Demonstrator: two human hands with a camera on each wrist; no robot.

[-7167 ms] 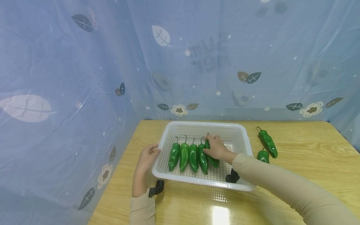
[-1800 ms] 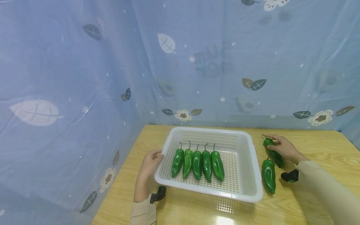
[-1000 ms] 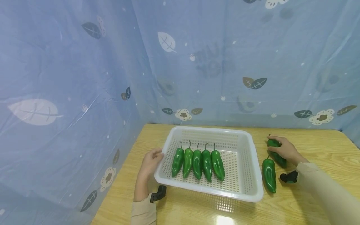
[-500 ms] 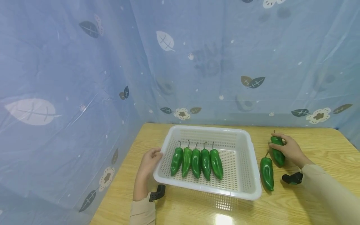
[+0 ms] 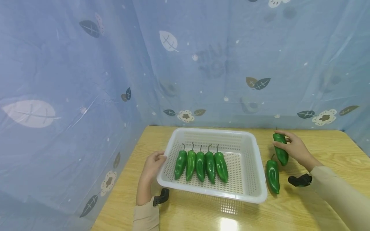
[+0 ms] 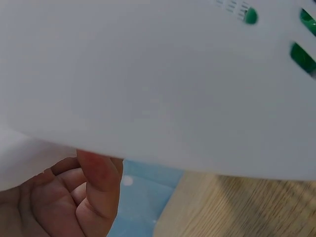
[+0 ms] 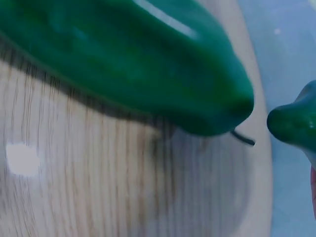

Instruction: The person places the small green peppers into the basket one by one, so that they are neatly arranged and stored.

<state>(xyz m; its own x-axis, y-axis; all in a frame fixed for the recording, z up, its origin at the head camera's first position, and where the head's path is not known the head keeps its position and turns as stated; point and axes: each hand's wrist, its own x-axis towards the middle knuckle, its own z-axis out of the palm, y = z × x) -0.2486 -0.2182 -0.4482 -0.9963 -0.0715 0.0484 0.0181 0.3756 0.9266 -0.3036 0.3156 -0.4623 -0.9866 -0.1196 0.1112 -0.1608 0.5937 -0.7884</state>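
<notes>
My left hand (image 5: 152, 165) holds the left rim of a white plastic basket (image 5: 215, 194). In the left wrist view, curled fingers (image 6: 98, 182) meet the basket's edge (image 6: 148, 98). To the right of the basket, my right hand (image 5: 296, 150) grips a green pepper (image 5: 282, 156) between thumb and fingers, its stem pointing away. A second green pepper (image 5: 273, 176) lies on the table just in front of it. The right wrist view shows this lying pepper (image 7: 148, 59) close up, with the held pepper's tip (image 7: 291, 121) at the right edge.
Several green peppers (image 5: 200, 166) lie side by side in the basket's left and middle part, stems away from me. Bare mesh floor (image 5: 235, 170) shows at the basket's right. A blue patterned curtain (image 5: 219, 64) hangs behind and left of the wooden table (image 5: 321, 154).
Earlier my right hand was in the basket on the fifth pepper. It let go, moved right to a pepper on the table, gripped it and turned it more upright. My left hand stayed on the rim.
</notes>
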